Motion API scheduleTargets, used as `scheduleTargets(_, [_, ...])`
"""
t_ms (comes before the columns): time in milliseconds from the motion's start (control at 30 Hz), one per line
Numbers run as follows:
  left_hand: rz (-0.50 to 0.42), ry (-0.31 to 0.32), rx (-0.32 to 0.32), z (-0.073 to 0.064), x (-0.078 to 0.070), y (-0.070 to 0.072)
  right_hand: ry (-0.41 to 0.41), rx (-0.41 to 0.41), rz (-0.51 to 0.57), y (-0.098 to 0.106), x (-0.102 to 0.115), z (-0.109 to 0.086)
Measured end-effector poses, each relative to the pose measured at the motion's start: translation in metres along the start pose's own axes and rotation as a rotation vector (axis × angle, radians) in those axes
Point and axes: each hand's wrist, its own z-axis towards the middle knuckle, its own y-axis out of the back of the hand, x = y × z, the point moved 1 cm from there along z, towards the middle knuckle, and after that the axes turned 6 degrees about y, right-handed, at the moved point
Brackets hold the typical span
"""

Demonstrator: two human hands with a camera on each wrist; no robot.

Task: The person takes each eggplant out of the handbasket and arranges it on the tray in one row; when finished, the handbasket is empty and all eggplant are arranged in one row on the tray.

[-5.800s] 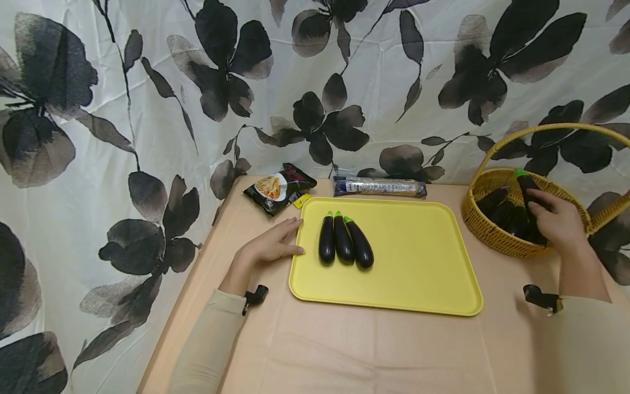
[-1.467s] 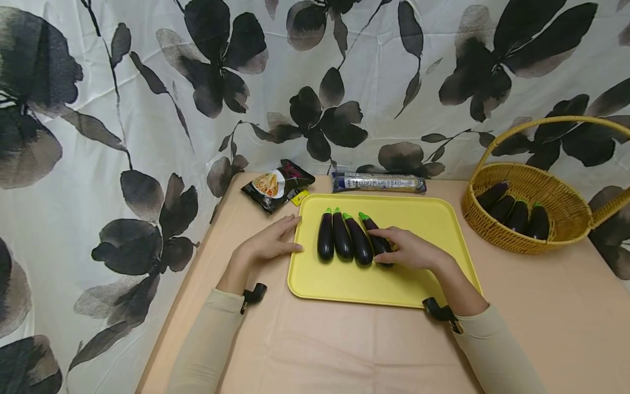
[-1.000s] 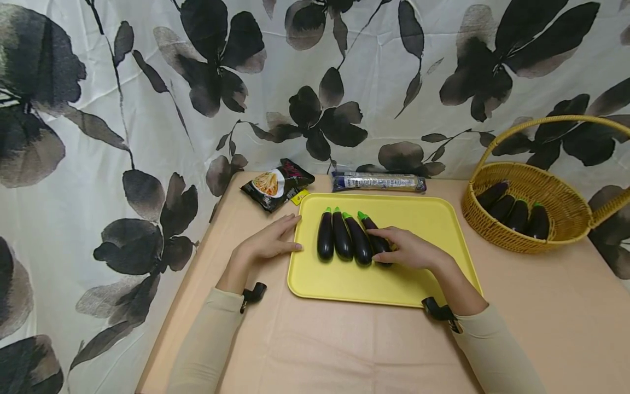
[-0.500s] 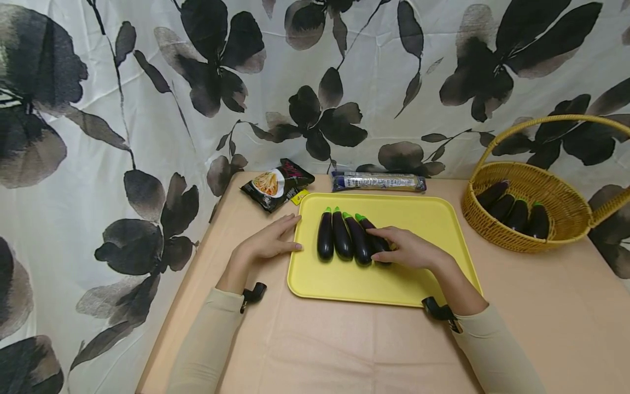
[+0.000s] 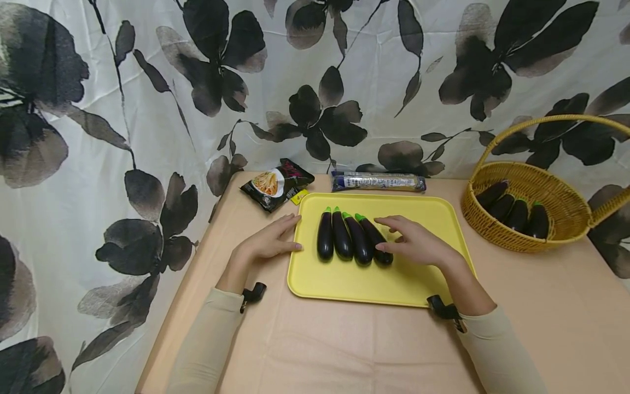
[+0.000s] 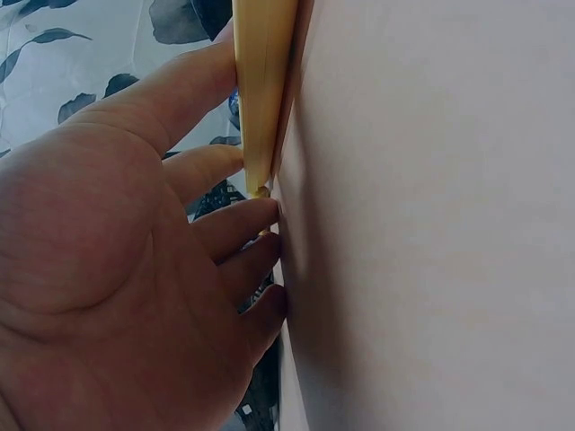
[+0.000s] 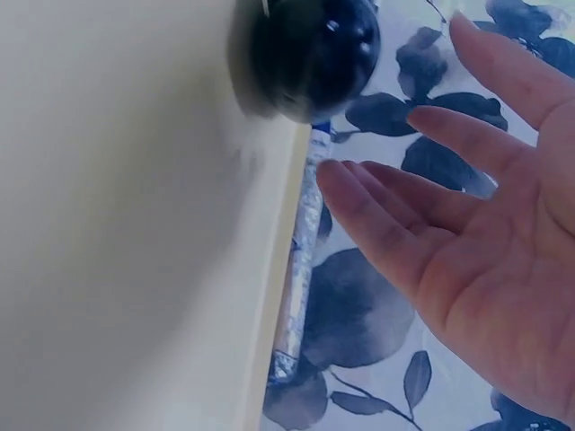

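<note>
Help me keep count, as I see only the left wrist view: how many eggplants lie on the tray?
Observer: Four eggplants lie side by side on the tray.
Operator: And off it?
Observer: Four more show in the basket.
Operator: Is one being gripped?
Observer: No; the right hand is beside the rightmost one on the tray, its fingers open and holding nothing.

Soft light fills the head view. Beside the bare left hand (image 6: 117,269), a blurred shadow darkens the flat, peach-coloured cloth (image 6: 449,224). In the hazy, bluish right-wrist view, glints dot the glossy, rounded, dark-purple eggplant (image 7: 319,58) near the right hand (image 7: 503,260).
</note>
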Motion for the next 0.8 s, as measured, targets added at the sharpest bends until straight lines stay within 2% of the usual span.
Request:
scheduleTargets(400, [-0.016,0.016,0.001,0.0,0.001,0.001,0.047,-0.229,-0.003,0.04,-0.001,-0.018])
scheduleTargets(633, [0.005,0.009,-0.001,0.001,0.001,0.0,-0.012,-0.359,-0.001,0.067,-0.01,-0.038])
scheduleTargets(800, [0.019,0.006,-0.001,0.0,0.001,0.0,-0.033,-0.407,-0.08,0.087,-0.025,-0.053])
